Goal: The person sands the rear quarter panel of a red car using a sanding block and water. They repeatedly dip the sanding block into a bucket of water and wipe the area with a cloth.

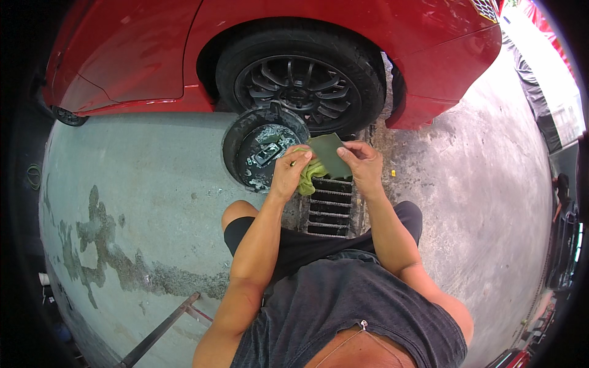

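Between my two hands is a small, flat, dark green rectangular sheet, held up over the floor drain; its exact kind does not show. My left hand pinches its left edge and also grips a crumpled yellow-green cloth that hangs below the sheet. The right edge is held by my right hand, thumb on top. Just left of my hands stands a round black bucket with dark water, whitish suds and a dark object in it.
A red car stands ahead, its black-spoked wheel right behind the bucket. Under my hands runs a metal drain grate. Wet stains mark the concrete at left, near a metal bar. A tiny yellow piece lies at right.
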Available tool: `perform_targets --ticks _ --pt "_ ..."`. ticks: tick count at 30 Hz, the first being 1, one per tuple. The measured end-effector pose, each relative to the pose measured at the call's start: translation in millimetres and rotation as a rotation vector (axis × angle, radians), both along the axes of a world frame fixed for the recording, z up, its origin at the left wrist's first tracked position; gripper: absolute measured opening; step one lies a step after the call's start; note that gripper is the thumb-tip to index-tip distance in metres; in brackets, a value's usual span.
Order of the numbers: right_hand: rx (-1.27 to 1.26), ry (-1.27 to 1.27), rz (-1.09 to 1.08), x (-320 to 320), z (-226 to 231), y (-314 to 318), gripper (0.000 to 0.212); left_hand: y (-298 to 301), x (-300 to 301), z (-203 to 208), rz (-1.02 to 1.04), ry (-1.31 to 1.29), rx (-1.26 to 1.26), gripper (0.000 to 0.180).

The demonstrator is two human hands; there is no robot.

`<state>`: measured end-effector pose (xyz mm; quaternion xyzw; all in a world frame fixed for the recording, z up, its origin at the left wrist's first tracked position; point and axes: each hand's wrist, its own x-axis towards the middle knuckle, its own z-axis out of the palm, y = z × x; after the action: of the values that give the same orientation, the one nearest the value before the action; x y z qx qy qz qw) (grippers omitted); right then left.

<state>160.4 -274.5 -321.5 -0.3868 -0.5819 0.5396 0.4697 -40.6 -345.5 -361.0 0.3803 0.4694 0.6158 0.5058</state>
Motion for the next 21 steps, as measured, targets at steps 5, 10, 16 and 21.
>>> perform_targets --ticks 5,10,16,21 --pt "0.704 -0.358 -0.078 -5 2 -9 0.02 -11 18 -2 -0.074 0.057 0.066 0.034" --pt "0.605 -0.455 0.155 -3 0 -23 0.026 -10 8 -37 -0.132 -0.077 -0.154 0.025" --pt "0.139 -0.141 0.124 11 -4 -8 0.05 -21 3 -20 -0.158 -0.234 -0.067 0.024" --pt "-0.287 0.065 0.325 19 -17 0 0.033 -20 -2 -4 -0.198 -0.138 0.034 0.026"
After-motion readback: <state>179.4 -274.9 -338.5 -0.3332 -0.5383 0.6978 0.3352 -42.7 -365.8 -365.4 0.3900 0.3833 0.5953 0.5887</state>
